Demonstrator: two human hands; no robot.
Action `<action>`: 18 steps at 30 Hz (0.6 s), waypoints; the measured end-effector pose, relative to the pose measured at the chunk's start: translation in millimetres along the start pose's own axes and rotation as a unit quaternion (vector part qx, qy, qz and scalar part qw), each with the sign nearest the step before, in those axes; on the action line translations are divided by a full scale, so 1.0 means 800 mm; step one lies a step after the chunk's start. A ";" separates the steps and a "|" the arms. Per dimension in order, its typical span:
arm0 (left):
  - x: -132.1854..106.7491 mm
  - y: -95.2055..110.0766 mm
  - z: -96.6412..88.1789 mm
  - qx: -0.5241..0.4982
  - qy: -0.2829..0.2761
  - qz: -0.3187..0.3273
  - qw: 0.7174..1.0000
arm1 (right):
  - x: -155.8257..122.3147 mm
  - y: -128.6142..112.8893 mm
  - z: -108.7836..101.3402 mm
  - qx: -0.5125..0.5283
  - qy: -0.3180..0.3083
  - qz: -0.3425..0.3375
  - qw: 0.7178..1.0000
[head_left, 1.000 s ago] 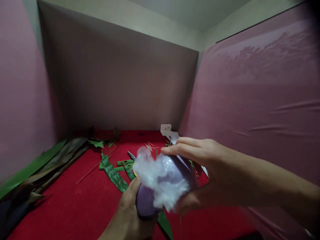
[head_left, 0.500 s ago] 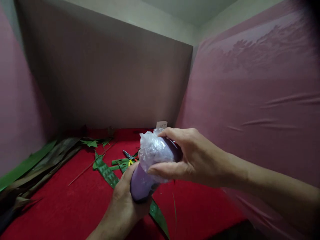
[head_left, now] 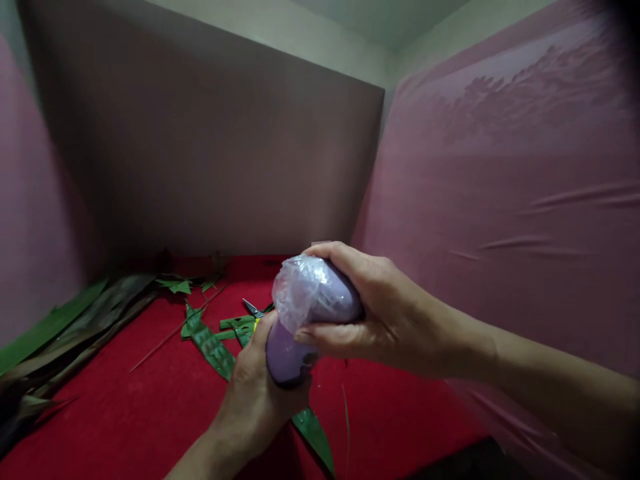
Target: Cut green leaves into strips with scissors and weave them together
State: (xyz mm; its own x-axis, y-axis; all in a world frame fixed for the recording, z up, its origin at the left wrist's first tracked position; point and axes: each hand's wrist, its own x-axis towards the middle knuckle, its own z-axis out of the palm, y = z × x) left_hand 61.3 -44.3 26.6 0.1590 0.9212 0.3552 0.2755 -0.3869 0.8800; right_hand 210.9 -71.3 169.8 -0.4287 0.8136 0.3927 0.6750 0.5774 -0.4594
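Both my hands are around a smooth, rounded purple object (head_left: 286,357) at the middle of the head view. My left hand (head_left: 255,393) is closed around its lower part, near a dark edge. My right hand (head_left: 363,300) grips the purple upper part from the right, thumb below and fingers over the top. Clear plastic film (head_left: 295,293) is bunched over the left side of that upper part. I cannot tell whether the two purple parts are one piece. Just behind them lie scissors (head_left: 253,308) with yellow on the handle, partly hidden.
Cut green leaf strips (head_left: 210,343) lie on the red cloth (head_left: 165,413). Long brown and green leaves (head_left: 85,320) are piled at the left, near a thin stick (head_left: 165,343). A grey panel (head_left: 215,147) stands behind, and pink sheeting (head_left: 500,200) hangs at the right.
My right hand has shifted slightly left and up, tilting the upper purple part. The plastic film lies flatter over it. My left hand keeps its hold.
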 end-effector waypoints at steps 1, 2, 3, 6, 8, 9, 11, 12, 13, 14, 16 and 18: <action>0.003 0.003 0.001 0.001 -0.002 0.001 1.000 | 0.001 0.001 0.000 0.000 0.015 -0.001 1.000; 0.006 0.007 0.000 -0.003 -0.012 0.002 1.000 | 0.003 0.005 -0.002 0.000 0.029 -0.001 1.000; 0.009 0.010 -0.002 -0.010 -0.028 0.007 1.000 | 0.005 0.010 -0.005 -0.002 0.045 0.001 0.999; 0.021 0.012 -0.017 -0.008 -0.031 0.042 0.999 | 0.017 0.039 -0.019 -0.046 0.118 0.009 0.992; 0.029 0.003 -0.032 0.029 0.010 0.039 0.999 | 0.025 0.069 -0.030 -0.115 0.169 0.016 0.979; 0.033 -0.003 -0.039 0.042 0.027 0.031 0.998 | 0.029 0.086 -0.035 -0.153 0.183 0.026 0.971; 0.042 -0.021 -0.054 0.073 0.063 0.037 0.995 | 0.036 0.124 -0.044 -0.224 0.208 0.067 0.950; 0.047 -0.031 -0.060 0.096 0.084 0.041 0.991 | 0.038 0.145 -0.047 -0.253 0.216 0.093 0.938; 0.051 -0.042 -0.065 0.115 0.099 0.046 0.987 | 0.041 0.165 -0.049 -0.278 0.223 0.120 0.927; 0.056 -0.052 -0.068 0.127 0.117 0.056 0.983 | 0.043 0.186 -0.050 -0.301 0.221 0.148 0.916; 0.062 -0.073 -0.072 0.156 0.143 0.065 0.975 | 0.046 0.223 -0.049 -0.342 0.220 0.210 0.889; 0.066 -0.091 -0.073 0.168 0.162 0.061 0.970 | 0.048 0.254 -0.047 -0.370 0.197 0.268 0.867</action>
State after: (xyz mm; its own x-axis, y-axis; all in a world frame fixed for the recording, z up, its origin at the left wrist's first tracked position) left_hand -5.7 34.5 -0.2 -0.0820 0.8115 0.5785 0.5763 -0.4350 0.6918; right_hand 354.0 74.5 121.5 0.2063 0.7815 0.5888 0.9770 -0.1973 -0.0803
